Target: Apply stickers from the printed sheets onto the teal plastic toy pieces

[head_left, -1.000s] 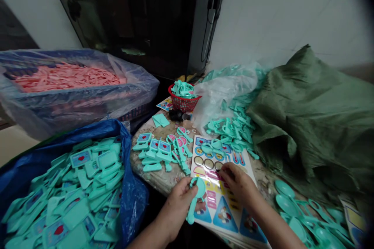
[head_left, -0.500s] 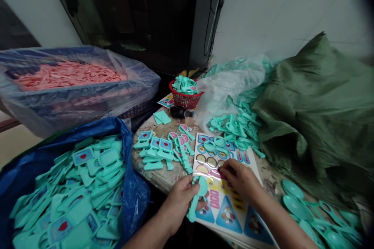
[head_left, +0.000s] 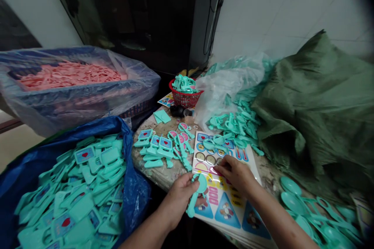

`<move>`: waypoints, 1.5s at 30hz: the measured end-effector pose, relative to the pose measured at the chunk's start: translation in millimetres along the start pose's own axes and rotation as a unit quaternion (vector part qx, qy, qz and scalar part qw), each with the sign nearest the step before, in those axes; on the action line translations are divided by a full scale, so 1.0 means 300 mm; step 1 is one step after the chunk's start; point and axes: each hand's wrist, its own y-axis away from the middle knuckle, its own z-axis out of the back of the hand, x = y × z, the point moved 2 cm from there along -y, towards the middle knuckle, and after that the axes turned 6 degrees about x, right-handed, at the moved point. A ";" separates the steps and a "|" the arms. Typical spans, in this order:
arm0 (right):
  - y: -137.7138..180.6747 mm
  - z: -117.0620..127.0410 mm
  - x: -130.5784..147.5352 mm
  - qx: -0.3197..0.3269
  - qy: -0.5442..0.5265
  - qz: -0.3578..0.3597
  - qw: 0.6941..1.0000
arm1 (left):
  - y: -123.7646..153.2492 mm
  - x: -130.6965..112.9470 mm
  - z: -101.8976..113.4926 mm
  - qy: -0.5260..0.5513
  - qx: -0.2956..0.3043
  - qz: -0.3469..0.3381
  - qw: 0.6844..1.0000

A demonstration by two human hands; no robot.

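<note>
One teal toy piece (head_left: 199, 187), with a round head and a straight handle, sits low in the middle of the frame, upright in the left hand (head_left: 178, 198). That hand's grip is closed around it, thumb across the head and fingers behind the handle. Just to the right of it, the right hand (head_left: 238, 177) rests on a sticker sheet (head_left: 226, 212), its thumb and forefinger drawn together at a pink sticker near the sheet's middle; whether this grip has hold of the sticker cannot be told. The sheet lies flat on the worktop (head_left: 162, 177), its near edge overhanging. Above the left hand on the worktop are flat teal pieces (head_left: 154, 149) with heart stickers and, beside them, round-headed pieces (head_left: 181, 140) with watermelon stickers. Further up stands a red basket (head_left: 184, 100) filled with teal parts, next to a clear plastic bag (head_left: 222, 89) from which a heap of teal parts (head_left: 238, 124) spills down to the sheet's top edge. A green sack (head_left: 315, 116) fills the right side, with teal spoons (head_left: 304, 210) below it at lower right. At lower left a blue bag (head_left: 133, 190) holds many heart-stickered pieces; above it, a plastic-lined crate (head_left: 87, 101) holds pink parts.
</note>
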 end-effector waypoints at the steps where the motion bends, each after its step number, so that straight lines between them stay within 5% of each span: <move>1: -0.001 0.003 0.005 0.003 -0.008 -0.003 1.000 | 0.001 -0.001 -0.003 -0.001 -0.005 -0.002 1.000; 7: 0.041 0.024 0.043 -0.005 -0.010 0.018 1.000 | 0.004 0.002 -0.014 0.002 -0.019 -0.015 1.000; 10: 0.081 0.027 0.040 -0.005 -0.107 -0.011 0.994 | 0.004 0.002 -0.012 0.003 -0.021 -0.019 1.000; 20: 0.227 -0.036 0.216 0.030 -0.442 -0.086 0.892 | 0.075 -0.030 -0.066 0.079 0.049 -0.109 0.990; 26: 0.256 -0.043 0.279 0.012 -0.454 -0.072 0.888 | 0.109 -0.041 -0.062 0.028 0.011 -0.153 0.988; 45: 0.273 -0.086 0.265 -0.023 -0.449 -0.069 0.891 | 0.162 -0.040 -0.061 -0.014 0.017 -0.100 0.995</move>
